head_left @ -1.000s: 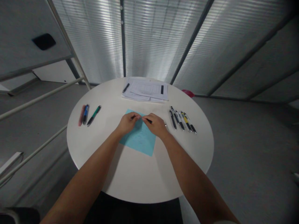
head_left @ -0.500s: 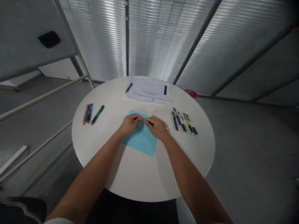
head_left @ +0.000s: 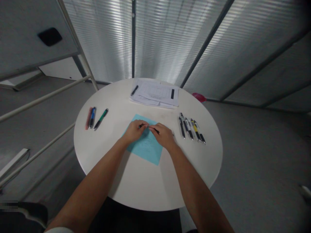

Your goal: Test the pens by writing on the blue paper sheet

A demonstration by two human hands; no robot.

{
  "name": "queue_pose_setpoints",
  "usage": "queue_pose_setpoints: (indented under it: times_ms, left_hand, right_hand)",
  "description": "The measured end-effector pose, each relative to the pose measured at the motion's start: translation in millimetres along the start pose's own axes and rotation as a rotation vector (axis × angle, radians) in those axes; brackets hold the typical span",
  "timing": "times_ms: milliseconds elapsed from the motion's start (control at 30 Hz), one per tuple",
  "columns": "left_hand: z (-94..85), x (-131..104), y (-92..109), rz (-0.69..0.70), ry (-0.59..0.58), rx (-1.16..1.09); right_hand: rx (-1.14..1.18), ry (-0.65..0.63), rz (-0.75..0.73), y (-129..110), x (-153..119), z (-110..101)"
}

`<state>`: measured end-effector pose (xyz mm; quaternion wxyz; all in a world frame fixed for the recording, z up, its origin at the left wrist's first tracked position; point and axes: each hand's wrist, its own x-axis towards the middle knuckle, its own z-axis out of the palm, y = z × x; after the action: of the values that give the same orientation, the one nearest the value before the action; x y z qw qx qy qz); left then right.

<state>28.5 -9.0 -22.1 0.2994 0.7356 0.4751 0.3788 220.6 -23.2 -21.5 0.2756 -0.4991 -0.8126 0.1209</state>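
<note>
Above a light-blue paper sheet (head_left: 145, 149), my left hand (head_left: 133, 131) and my right hand (head_left: 164, 135) meet fingertip to fingertip. Both are closed in a pinch on a black pen (head_left: 155, 130). One dark section shows at the left fingers and another at the right, with a thin piece between them; whether the sections are joined I cannot tell. The fingers hide much of the pen. Just right of my right hand, a small shiny thing (head_left: 173, 135) is partly hidden.
On the round white table (head_left: 145, 184), a red-pink pen (head_left: 88, 118), a blue pen (head_left: 92, 117) and a green pen (head_left: 101, 119) lie left. Several pens (head_left: 195, 129) lie right. Papers (head_left: 155, 95) with a black pen (head_left: 134, 90) are at the back. A whiteboard frame (head_left: 85, 64) stands left.
The view has shifted slightly. My fingertips have come a little closer together, and less of the thin piece between them shows. Both hands keep their pinch on the pen.
</note>
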Motion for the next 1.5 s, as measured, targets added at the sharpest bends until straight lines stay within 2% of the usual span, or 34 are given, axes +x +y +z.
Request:
queue_pose_setpoints:
  times_ms: [467, 900, 1133, 1300, 1500]
  left_hand:
    - [3.7, 1.8, -6.8, 0.017, 0.027, 0.017]
    - [-1.6, -0.3, -2.1, 0.049, -0.010, 0.025]
    - [-1.7, 0.3, 0.8, 0.000, -0.025, 0.012]
    - [-0.1, 2.2, 0.6, -0.014, -0.024, 0.014]
    - [2.2, 3.8, -2.7, 0.031, -0.056, 0.088]
  right_hand:
    - [-0.011, -0.009, 0.031, 1.7, 0.3, 0.8]
    - [-0.008, -0.026, 0.055, -1.6, -0.4, 0.1]
    - [-0.011, -0.066, 0.058, -3.5, -1.5, -1.2]
    - [0.008, -0.042, 0.054, -1.6, -1.3, 0.3]
    - [0.020, -0.014, 0.051, -0.2, -0.6, 1.4]
